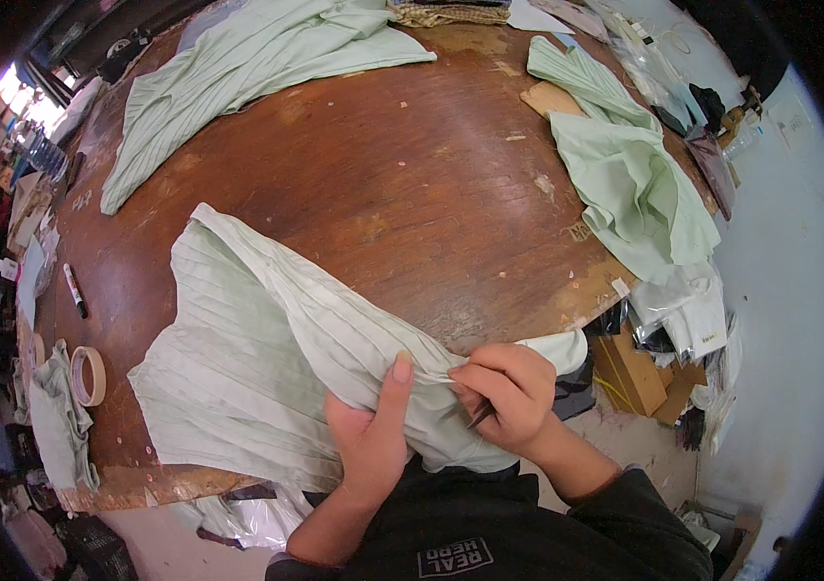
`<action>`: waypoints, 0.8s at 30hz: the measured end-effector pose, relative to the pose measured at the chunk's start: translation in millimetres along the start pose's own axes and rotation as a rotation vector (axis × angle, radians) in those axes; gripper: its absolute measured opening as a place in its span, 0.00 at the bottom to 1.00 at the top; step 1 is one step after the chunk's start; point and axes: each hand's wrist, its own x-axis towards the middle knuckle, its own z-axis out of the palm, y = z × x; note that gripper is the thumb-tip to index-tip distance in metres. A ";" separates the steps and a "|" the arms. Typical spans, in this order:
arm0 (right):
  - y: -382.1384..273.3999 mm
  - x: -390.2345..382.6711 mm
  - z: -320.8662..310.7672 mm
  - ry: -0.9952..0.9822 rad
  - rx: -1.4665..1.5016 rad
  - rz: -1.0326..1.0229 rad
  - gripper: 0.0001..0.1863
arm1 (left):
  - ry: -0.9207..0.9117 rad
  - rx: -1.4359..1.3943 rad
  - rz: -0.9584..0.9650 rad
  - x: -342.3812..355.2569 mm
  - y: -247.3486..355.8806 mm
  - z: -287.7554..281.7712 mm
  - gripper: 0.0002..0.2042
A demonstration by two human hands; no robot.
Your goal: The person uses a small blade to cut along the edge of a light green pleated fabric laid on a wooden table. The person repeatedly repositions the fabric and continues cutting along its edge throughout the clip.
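Observation:
A pale green pleated garment (238, 339) is spread over the near side of the wooden table, and its near part hangs at my body. My left hand (373, 431) grips it from below, the thumb lying on top beside a folded seam. Close by on the right, my right hand (504, 397) is closed, thumb and forefinger pinching the garment's edge. Under its curled fingers juts a small dark pointed tool (480, 416), perhaps thread snips; most of it is hidden in the palm.
More pale green garments lie at the far left (238, 68) and far right (635, 184) of the brown table (364, 165). On the left are a marker pen (75, 290), a tape roll (89, 376) and a bunched cloth (61, 426). Cardboard boxes (630, 378) stand beyond the right edge.

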 end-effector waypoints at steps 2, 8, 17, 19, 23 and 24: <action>-1.5 2.1 -0.6 -0.055 0.020 0.042 0.14 | 0.000 0.006 0.003 0.0 -0.6 -1.3 0.09; -4.7 8.7 -9.3 -0.238 0.067 0.136 0.13 | -0.049 0.029 -0.044 2.2 -10.1 -14.3 0.16; -15.9 30.6 -28.5 -0.215 0.202 0.314 0.21 | -0.042 0.039 -0.046 -0.4 -8.3 -16.2 0.16; -14.6 32.6 -27.7 -0.245 0.154 0.239 0.20 | -0.037 0.022 -0.056 -1.4 -6.8 -15.2 0.16; -17.6 26.3 -23.0 -0.214 0.022 0.165 0.19 | -0.049 -0.023 -0.079 -4.9 -4.0 -14.6 0.17; -19.6 24.7 -23.2 -0.198 -0.012 0.144 0.18 | -0.055 -0.034 -0.087 -6.3 -2.7 -14.4 0.17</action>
